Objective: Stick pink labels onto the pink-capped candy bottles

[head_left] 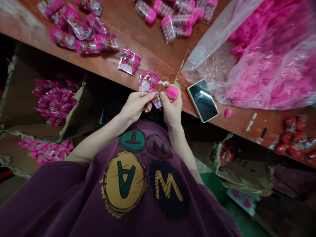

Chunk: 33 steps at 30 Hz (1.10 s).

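Near the table edge, the fingertips of my left hand (pixel 137 104) pinch one side of a small pink printed sleeve (pixel 157 100) with a see-through part. The thumb of my right hand (pixel 172 108) presses the sleeve's other side. That same hand also holds a small candy container with a bright pink cap (pixel 172 92); its body is mostly hidden by the fingers. Just beyond my hands lie more flat printed sleeves (pixel 148 80), and a further stack of sleeves (pixel 129 62) rests up and to the left. A thin orange rubber band (pixel 170 77) lies close by.
Wrapped containers (pixel 86 46) lie at the upper left, unwrapped candy containers (pixel 168 29) at the top. A phone (pixel 202 100) and a plastic bag of pink pieces (pixel 266 79) are on the right, red items (pixel 293 138) farther along. Below left stands a cardboard box (pixel 14 102) holding wrapped containers.
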Available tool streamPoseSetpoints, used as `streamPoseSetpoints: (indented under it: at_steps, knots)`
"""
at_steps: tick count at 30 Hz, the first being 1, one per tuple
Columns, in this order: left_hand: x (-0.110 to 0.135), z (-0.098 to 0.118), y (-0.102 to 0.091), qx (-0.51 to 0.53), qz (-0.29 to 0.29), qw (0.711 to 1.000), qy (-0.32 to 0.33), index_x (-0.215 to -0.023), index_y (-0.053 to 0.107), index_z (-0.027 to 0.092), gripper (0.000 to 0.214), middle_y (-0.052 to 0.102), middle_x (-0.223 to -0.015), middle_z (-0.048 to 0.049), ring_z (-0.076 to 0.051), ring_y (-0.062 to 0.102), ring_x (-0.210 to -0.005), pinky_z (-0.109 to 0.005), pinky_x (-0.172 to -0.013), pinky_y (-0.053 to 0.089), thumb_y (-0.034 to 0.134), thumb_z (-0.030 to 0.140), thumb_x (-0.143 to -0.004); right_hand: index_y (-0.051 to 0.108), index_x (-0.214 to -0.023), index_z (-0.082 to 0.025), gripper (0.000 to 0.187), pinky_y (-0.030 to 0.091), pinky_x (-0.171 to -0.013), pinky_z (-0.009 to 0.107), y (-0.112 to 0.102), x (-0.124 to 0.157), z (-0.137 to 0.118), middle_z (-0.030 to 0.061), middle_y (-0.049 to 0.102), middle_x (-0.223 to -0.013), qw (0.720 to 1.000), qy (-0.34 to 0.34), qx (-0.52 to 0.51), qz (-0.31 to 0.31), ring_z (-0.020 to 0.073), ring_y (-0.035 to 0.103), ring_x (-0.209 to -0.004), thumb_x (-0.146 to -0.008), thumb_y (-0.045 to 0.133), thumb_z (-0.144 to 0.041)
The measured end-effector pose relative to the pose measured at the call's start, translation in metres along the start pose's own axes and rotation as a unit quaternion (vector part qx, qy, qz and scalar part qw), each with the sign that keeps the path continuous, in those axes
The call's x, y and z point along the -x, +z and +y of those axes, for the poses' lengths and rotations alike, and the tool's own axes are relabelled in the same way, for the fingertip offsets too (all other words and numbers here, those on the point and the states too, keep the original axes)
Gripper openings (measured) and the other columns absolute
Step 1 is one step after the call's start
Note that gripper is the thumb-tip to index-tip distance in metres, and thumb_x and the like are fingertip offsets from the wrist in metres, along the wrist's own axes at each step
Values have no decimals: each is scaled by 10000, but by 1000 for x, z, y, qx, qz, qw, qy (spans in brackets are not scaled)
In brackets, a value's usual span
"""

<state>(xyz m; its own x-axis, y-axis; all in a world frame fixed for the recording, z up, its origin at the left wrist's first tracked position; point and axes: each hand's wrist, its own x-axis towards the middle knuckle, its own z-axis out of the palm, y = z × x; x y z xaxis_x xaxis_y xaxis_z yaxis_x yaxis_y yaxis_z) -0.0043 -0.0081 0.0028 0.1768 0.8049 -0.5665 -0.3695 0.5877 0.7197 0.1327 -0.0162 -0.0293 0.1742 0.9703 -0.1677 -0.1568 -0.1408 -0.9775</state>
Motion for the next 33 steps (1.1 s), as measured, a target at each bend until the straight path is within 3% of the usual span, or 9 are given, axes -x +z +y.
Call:
streamPoseSetpoints:
  at_steps: [3, 5, 8, 12, 18, 27, 33]
  knots:
    - [-1, 4, -2, 13, 38, 999, 19, -651, 590, 153, 446, 534, -483, 37, -41, 442, -406, -196, -426, 297, 873, 396, -895, 536, -1064, -284, 573, 317, -380, 203, -5, 0, -12, -67, 555, -743, 993, 101, -66, -17, 66, 388, -483, -826, 735, -767]
    - [-3, 5, -4, 21, 64, 997, 28, -630, 548, 169, 492, 518, -469, 44, -43, 432, -401, -203, -426, 298, 878, 431, -884, 525, -967, -256, 558, 329, -373, 203, -9, 5, -18, -49, 586, -776, 985, 133, -107, -31, 57, 403, -492, -824, 722, -758]
    - [-5, 4, -5, 13, 89, 995, 34, -632, 511, 186, 532, 512, -477, 49, -46, 432, -408, -210, -438, 320, 862, 496, -886, 530, -946, -243, 482, 407, -383, 196, -11, 20, -22, -40, 625, -859, 985, 109, -128, -30, 51, 498, -522, -840, 773, -645]
    - [-5, 2, -3, -1, 91, 995, 44, -656, 508, 197, 540, 534, -507, 42, -55, 463, -432, -217, -463, 355, 832, 555, -898, 529, -1086, -268, 412, 434, -379, 164, -5, 38, -15, -47, 669, -882, 993, 72, -79, -43, 59, 597, -547, -949, 720, -606]
    - [-4, 1, 1, -6, 91, 995, 36, -659, 515, 192, 556, 543, -506, 39, -57, 474, -428, -220, -466, 367, 824, 592, -891, 441, -1347, -326, 531, 352, -318, 158, 3, 43, -6, -84, 673, -853, 995, 70, -57, -46, 37, 527, -426, -981, 698, -612]
    - [-1, 2, 1, -5, 29, 1000, 7, -661, 563, 180, 569, 534, -486, 25, -68, 490, -425, -219, -449, 346, 804, 644, -886, 468, -1396, -340, 555, 307, -319, 173, 1, 39, -2, -88, 626, -786, 991, 95, -61, -75, 34, 446, -402, -982, 669, -651]
    - [1, 3, -2, -19, -67, 997, -33, -583, 548, 173, 582, 458, -424, 30, -46, 379, -372, -228, -409, 228, 864, 577, -858, 506, -1415, -375, 533, 414, -415, 203, 0, 38, 8, -72, 530, -746, 998, 12, 23, -60, 79, 468, -497, -972, 721, -577]
